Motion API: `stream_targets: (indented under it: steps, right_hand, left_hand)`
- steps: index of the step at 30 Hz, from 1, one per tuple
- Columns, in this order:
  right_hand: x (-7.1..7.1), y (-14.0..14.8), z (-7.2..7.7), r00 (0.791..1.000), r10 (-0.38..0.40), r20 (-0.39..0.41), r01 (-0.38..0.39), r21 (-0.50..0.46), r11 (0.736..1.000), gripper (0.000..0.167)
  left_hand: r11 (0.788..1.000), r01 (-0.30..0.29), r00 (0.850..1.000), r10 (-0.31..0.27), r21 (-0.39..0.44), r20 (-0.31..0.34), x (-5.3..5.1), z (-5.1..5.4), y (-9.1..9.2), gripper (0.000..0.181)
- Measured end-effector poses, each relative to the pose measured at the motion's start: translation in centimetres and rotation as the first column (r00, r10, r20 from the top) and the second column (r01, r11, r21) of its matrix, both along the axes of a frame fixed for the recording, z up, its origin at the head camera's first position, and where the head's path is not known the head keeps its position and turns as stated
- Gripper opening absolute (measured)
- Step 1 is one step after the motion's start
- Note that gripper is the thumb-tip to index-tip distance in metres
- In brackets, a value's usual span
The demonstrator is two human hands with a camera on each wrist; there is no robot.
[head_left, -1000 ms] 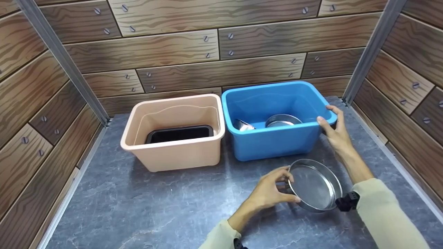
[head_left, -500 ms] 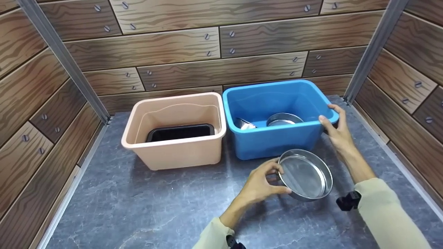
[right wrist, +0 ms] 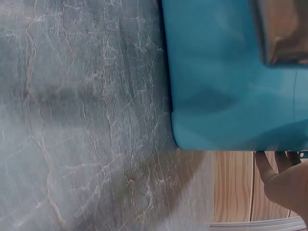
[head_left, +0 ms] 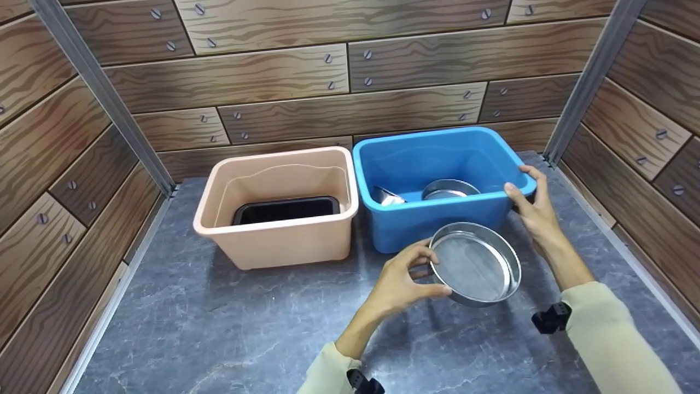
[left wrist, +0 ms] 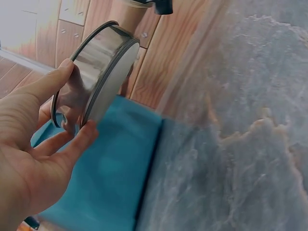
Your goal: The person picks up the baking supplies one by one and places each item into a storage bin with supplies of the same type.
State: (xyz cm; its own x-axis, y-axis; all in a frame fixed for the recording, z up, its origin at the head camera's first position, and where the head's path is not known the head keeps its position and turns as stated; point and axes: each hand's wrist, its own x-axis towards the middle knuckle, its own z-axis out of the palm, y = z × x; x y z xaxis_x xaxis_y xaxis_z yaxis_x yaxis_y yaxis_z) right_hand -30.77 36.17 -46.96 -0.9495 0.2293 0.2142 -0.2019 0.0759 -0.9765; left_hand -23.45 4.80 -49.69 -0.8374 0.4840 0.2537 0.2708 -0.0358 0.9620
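My left hand (head_left: 402,282) pinches a round, shallow metal sieve (head_left: 473,265) by its left side, thumb in front and fingers behind. The sieve hangs above the table, tilted, before the front wall of a blue bin (head_left: 404,227). Its shiny side wall and pale underside show in the left wrist view, between the thumb and fingers of the left hand (left wrist: 41,139). My right hand (head_left: 538,210) grips the bin's right front corner at the rim. Inside the bin lie another round metal piece (head_left: 449,189) and a shiny metal piece (head_left: 388,197), both partly hidden by the front wall.
A beige bin (head_left: 290,241) stands left of the blue one, with a black rectangular tray (head_left: 290,210) inside. Both sit on a grey marbled table (head_left: 219,317). Wood-patterned walls (head_left: 273,87) close off the back and sides.
My left hand has carried the sieve leftward and up, closer to the blue bin's front wall. The right hand keeps its grip on the rim.
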Motion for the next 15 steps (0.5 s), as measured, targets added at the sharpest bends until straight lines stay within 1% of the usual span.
stream_targets:
  steps: [5, 10, 15]
  right_hand:
    - [-0.1, 0.1, 0.0, 1.0, -0.008, 0.001, 0.008, 0.004, 1.0, 0.061]
    - [-0.2, 0.1, 0.0, 1.0, -0.022, 0.02, 0.021, 0.047, 0.999, 0.062]
    - [-0.3, 0.2, 0.1, 0.999, -0.024, 0.031, 0.023, 0.04, 0.999, 0.061]
  left_hand:
    - [1.0, 0.009, 0.999, -0.009, 0.004, -0.037, 0.1, 1.2, -0.6, 0.047]
    - [1.0, 0.017, 0.996, -0.016, 0.006, -0.086, 0.4, 2.7, -0.9, 0.047]
    - [1.0, 0.024, 0.994, -0.024, 0.002, -0.111, 0.5, 4.3, -1.3, 0.047]
